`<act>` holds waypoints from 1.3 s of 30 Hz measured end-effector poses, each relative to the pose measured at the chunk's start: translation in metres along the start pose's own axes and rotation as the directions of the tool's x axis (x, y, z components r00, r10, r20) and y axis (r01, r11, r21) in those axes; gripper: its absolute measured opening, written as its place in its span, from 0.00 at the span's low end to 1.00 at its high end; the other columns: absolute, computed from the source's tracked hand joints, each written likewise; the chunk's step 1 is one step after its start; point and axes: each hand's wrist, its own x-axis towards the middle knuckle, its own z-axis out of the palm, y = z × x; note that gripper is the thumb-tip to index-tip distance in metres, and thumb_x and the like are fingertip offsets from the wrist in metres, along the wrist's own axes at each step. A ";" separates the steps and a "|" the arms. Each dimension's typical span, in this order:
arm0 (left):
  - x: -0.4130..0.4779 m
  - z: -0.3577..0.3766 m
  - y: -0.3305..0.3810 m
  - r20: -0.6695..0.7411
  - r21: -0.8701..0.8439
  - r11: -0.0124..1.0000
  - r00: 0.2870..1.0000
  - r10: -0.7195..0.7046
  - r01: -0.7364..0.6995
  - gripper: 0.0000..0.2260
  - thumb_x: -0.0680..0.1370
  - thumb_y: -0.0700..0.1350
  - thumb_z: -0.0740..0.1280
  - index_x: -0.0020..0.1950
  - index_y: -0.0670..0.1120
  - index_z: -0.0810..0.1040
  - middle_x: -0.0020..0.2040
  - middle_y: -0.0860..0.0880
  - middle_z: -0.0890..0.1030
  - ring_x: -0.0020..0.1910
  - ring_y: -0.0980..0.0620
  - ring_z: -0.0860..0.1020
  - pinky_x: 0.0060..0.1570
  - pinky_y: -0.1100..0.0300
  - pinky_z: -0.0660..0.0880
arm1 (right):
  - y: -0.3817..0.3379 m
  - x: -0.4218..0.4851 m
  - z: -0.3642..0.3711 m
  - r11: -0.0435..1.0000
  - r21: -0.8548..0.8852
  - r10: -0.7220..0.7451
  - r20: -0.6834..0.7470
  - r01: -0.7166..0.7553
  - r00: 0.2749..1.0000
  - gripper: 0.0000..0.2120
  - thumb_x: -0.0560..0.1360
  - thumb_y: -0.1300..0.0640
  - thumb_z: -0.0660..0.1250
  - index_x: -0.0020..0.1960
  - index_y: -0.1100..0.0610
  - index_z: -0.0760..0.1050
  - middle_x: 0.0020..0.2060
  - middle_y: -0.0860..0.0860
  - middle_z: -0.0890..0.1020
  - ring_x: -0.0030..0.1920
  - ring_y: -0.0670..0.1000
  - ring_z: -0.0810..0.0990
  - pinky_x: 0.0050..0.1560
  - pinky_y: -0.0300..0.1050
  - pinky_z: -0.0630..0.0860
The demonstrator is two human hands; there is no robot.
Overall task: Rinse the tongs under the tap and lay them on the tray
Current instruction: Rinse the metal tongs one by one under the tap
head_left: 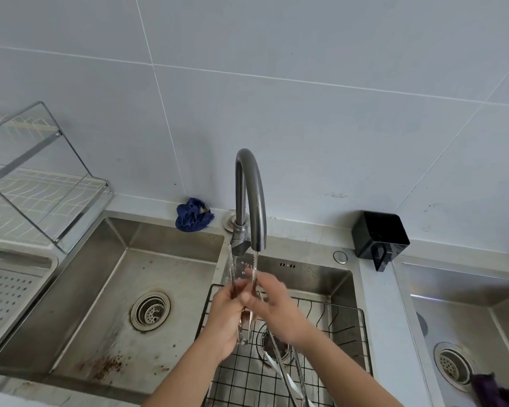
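Note:
Metal tongs point(232, 270) stand nearly upright under the running tap point(252, 195), tips up by the spout, over the right sink basin. My left hand point(227, 318) grips their lower part from the left. From the right, my right hand point(274, 306) pinches one arm of the tongs between thumb and fingers, in the thin stream of water point(255, 261). A perforated steel tray point(9, 292) sits at the far left beside the left basin. The middle of the tongs is hidden by my hands.
A black wire basket point(347, 321) lies in the basin below my hands with another long metal utensil point(285, 368) in it. The left basin point(106, 289) has a drain. A dish rack point(39, 183) stands upper left, a blue cloth point(193, 215) and black holder point(379, 239) on the ledge.

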 end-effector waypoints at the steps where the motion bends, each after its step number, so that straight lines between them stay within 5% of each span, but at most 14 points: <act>1: 0.001 0.005 0.000 -0.004 -0.043 0.999 1.000 -0.019 0.019 0.08 0.81 0.46 0.67 0.56 0.46 0.83 0.49 0.43 0.86 0.48 0.46 0.84 0.46 0.51 0.79 | 0.006 -0.005 0.007 1.000 -0.030 -0.003 0.007 0.003 1.000 0.16 0.83 0.50 0.65 0.70 0.44 0.73 0.64 0.47 0.78 0.65 0.48 0.76 0.65 0.49 0.76; 5: -0.004 0.025 -0.002 -0.043 -0.057 0.997 0.998 -0.046 0.044 0.12 0.82 0.55 0.63 0.58 0.53 0.81 0.54 0.47 0.85 0.56 0.48 0.83 0.56 0.47 0.79 | 0.008 -0.024 0.020 0.939 0.329 0.120 -0.058 -0.094 0.991 0.17 0.85 0.54 0.61 0.70 0.38 0.71 0.58 0.37 0.83 0.59 0.40 0.82 0.55 0.34 0.78; 8: 0.000 0.034 0.008 -0.172 0.089 0.992 0.979 0.107 -0.093 0.11 0.83 0.53 0.62 0.54 0.51 0.81 0.44 0.51 0.84 0.42 0.56 0.83 0.40 0.59 0.79 | 0.018 -0.035 0.018 0.962 0.239 0.169 -0.147 -0.131 0.975 0.15 0.85 0.56 0.60 0.64 0.38 0.74 0.42 0.51 0.85 0.36 0.50 0.85 0.33 0.46 0.79; 13: 0.024 0.033 0.053 -0.327 0.016 0.968 0.913 0.242 -0.251 0.11 0.85 0.43 0.60 0.54 0.44 0.82 0.27 0.52 0.74 0.22 0.56 0.70 0.23 0.62 0.69 | 0.041 -0.058 0.024 0.992 -0.043 0.111 -0.211 -0.122 0.971 0.17 0.84 0.58 0.59 0.64 0.38 0.72 0.35 0.49 0.82 0.31 0.48 0.77 0.36 0.52 0.76; 16: 0.032 0.036 0.059 -0.224 -0.089 0.988 0.969 0.104 -0.126 0.12 0.85 0.44 0.60 0.56 0.40 0.81 0.27 0.51 0.74 0.22 0.54 0.70 0.23 0.61 0.70 | 0.036 -0.053 0.024 0.991 0.009 0.130 -0.257 -0.132 0.958 0.12 0.84 0.56 0.61 0.59 0.39 0.74 0.34 0.56 0.79 0.31 0.53 0.75 0.34 0.55 0.74; 20: 0.020 0.047 0.031 -0.088 -0.223 0.970 0.989 -0.119 0.097 0.10 0.83 0.48 0.64 0.49 0.42 0.79 0.28 0.49 0.72 0.26 0.52 0.73 0.28 0.59 0.73 | 0.023 -0.028 0.016 0.967 -0.171 0.134 -0.280 -0.187 0.951 0.07 0.83 0.50 0.63 0.46 0.44 0.70 0.33 0.50 0.80 0.31 0.45 0.76 0.35 0.51 0.74; 23: 0.021 0.038 0.038 0.050 -0.407 0.897 0.984 -0.169 0.175 0.16 0.82 0.54 0.64 0.40 0.45 0.78 0.27 0.50 0.69 0.26 0.52 0.71 0.30 0.58 0.73 | 0.015 -0.022 0.005 0.976 -0.005 0.214 -0.147 -0.217 0.966 0.09 0.79 0.46 0.67 0.43 0.45 0.70 0.29 0.48 0.78 0.27 0.47 0.74 0.28 0.46 0.73; 26: 0.028 0.031 0.060 0.136 -0.467 0.868 0.984 -0.118 0.168 0.14 0.81 0.55 0.65 0.51 0.45 0.79 0.35 0.49 0.75 0.33 0.51 0.75 0.39 0.55 0.74 | 0.012 -0.016 -0.013 0.857 0.420 0.274 0.121 -0.299 0.954 0.18 0.75 0.45 0.75 0.49 0.55 0.71 0.27 0.52 0.73 0.20 0.50 0.66 0.19 0.37 0.62; 28: 0.030 0.036 0.062 0.088 -0.426 0.898 0.993 -0.082 0.112 0.12 0.80 0.52 0.66 0.57 0.45 0.77 0.40 0.48 0.76 0.39 0.50 0.75 0.49 0.52 0.72 | 0.008 -0.006 -0.026 0.799 0.499 0.252 0.230 -0.336 0.940 0.19 0.72 0.51 0.79 0.50 0.58 0.70 0.27 0.54 0.72 0.20 0.49 0.64 0.18 0.36 0.61; 31: 0.034 0.033 0.063 -0.020 -0.360 0.932 0.999 0.027 -0.032 0.12 0.79 0.41 0.67 0.62 0.42 0.77 0.48 0.44 0.81 0.46 0.47 0.80 0.52 0.50 0.76 | 0.002 0.010 -0.033 0.878 0.317 0.262 0.312 -0.360 0.913 0.15 0.70 0.62 0.77 0.49 0.60 0.72 0.29 0.58 0.77 0.21 0.51 0.70 0.19 0.39 0.67; 33: 0.034 0.030 0.066 0.068 -0.409 0.912 0.996 0.064 -0.031 0.12 0.79 0.39 0.66 0.63 0.41 0.77 0.48 0.41 0.83 0.45 0.44 0.83 0.50 0.49 0.79 | 0.000 0.021 -0.031 0.915 0.124 0.329 0.321 -0.384 0.888 0.12 0.67 0.64 0.72 0.48 0.61 0.73 0.32 0.59 0.81 0.25 0.53 0.75 0.25 0.46 0.76; 35: 0.034 0.031 0.069 0.063 -0.418 0.907 0.995 0.082 -0.048 0.08 0.78 0.38 0.67 0.57 0.41 0.78 0.41 0.42 0.80 0.35 0.47 0.79 0.41 0.52 0.79 | 0.000 0.034 -0.026 0.930 -0.184 0.353 0.201 -0.319 0.914 0.11 0.67 0.62 0.70 0.49 0.60 0.73 0.36 0.58 0.83 0.31 0.54 0.79 0.36 0.54 0.81; 37: 0.034 0.035 0.069 -0.029 -0.384 0.918 0.995 0.092 -0.097 0.05 0.74 0.39 0.69 0.49 0.41 0.77 0.35 0.43 0.74 0.28 0.49 0.73 0.33 0.56 0.74 | 0.001 0.043 -0.015 0.871 -0.434 0.283 0.056 -0.232 0.957 0.15 0.68 0.58 0.71 0.53 0.58 0.73 0.42 0.54 0.83 0.40 0.55 0.81 0.43 0.51 0.80; 39: 0.032 0.039 0.072 -0.076 -0.336 0.930 0.988 0.131 -0.149 0.10 0.68 0.41 0.71 0.46 0.41 0.76 0.33 0.43 0.71 0.29 0.49 0.69 0.32 0.57 0.69 | 0.000 0.047 0.000 0.889 -0.420 0.192 -0.024 -0.184 0.981 0.18 0.69 0.58 0.71 0.57 0.55 0.73 0.46 0.51 0.84 0.46 0.55 0.82 0.47 0.49 0.79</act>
